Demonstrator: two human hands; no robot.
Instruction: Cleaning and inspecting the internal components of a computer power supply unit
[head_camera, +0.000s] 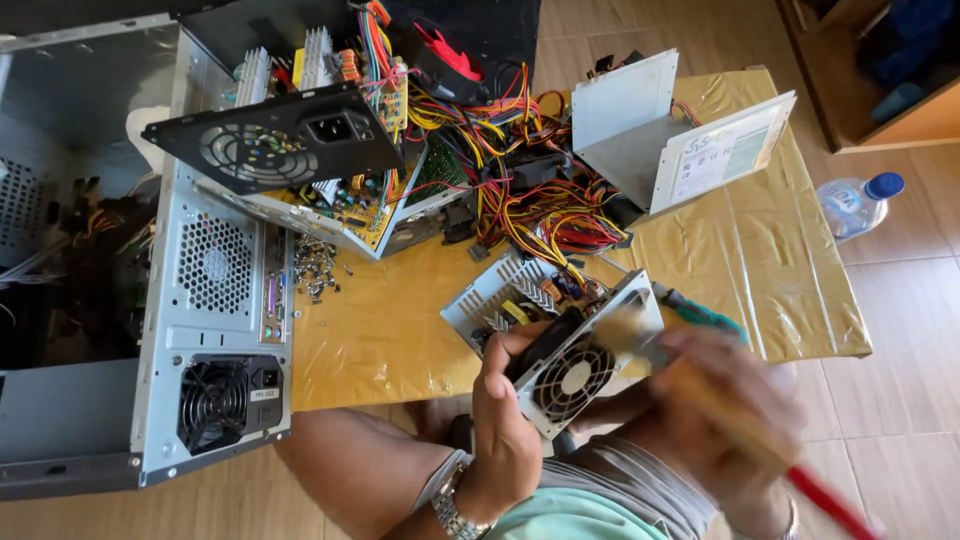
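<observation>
1. Two hands were on one small power supply unit (575, 362), held just above the near edge of the surface (400, 330), fan grille facing up at me.
2. My left hand (505, 425) was wrapped shut round the unit's left end, thumb over the top edge; the fingers underneath were hidden.
3. My right hand (725, 420) was a blur. It was closed round a brush (720, 420) with a pale handle and red end; the bristle end smeared across the unit's corner, so I could not tell whether it touched.
4. A green-handled screwdriver (705, 315) lay just behind the unit, partly covered by my right hand.
5. Farther back sat an opened power supply (340, 190) with its board bared, a tangle of coloured wires (530, 180), and a pile of screws (315, 268) too small to count.
6. The computer case (150, 300) on the left ran out of view.
</observation>
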